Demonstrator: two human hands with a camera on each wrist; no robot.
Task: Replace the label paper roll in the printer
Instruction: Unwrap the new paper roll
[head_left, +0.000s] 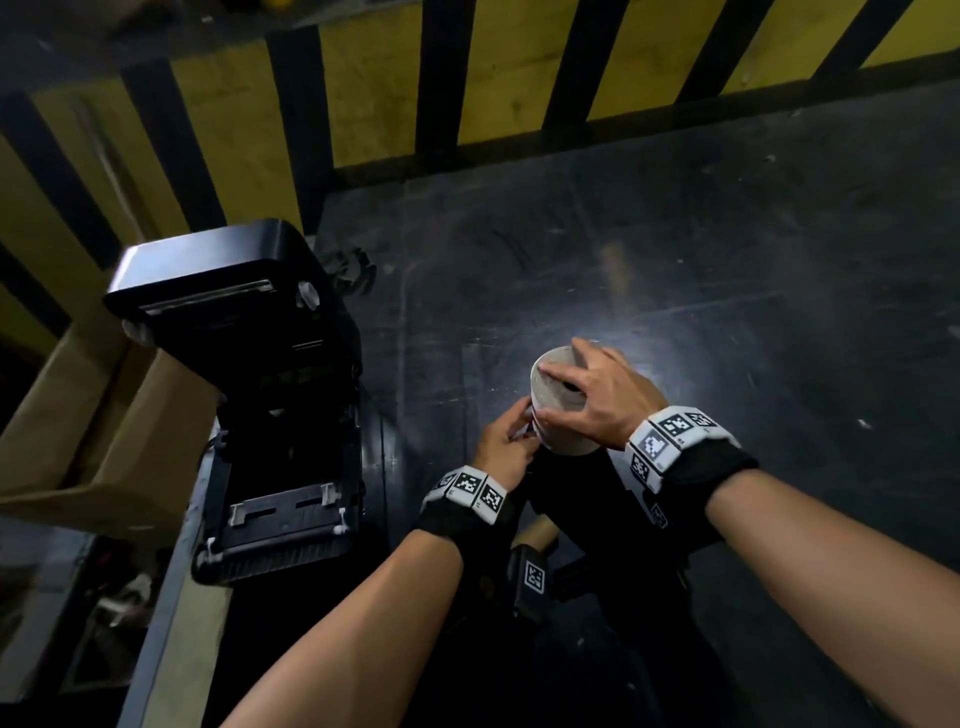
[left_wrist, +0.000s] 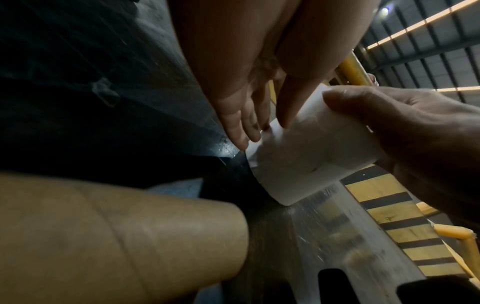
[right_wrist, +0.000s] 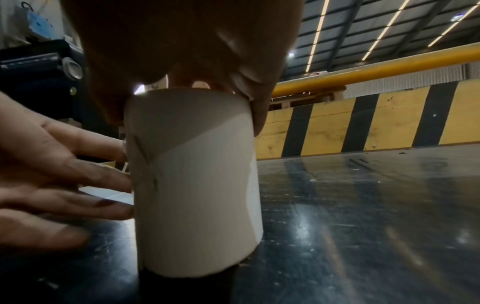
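Standing on end on the dark scratched table, the white label roll sits near the table's front edge, just right of the open printer. The right hand comes down over the roll's top end, thumb and fingers spread and curled over the rim so that they clasp it from above; in the right wrist view the thumb and a finger reach down opposite sides of the roll. The left hand is at the roll's left flank with its fingers nearly straight, their tips touching the paper wall where a loose edge of label paper stands a little away from the roll; whether the fingertips pinch that edge or only press on it cannot be told. The printer is black, its lid tipped up and back, and its paper bay lies open and dark. A brown cardboard core lies on the table between the two forearms, close to the camera in the left wrist view. A cardboard box sits to the left of the printer, beyond the table edge, and a yellow-and-black striped barrier runs along the far side of the table.
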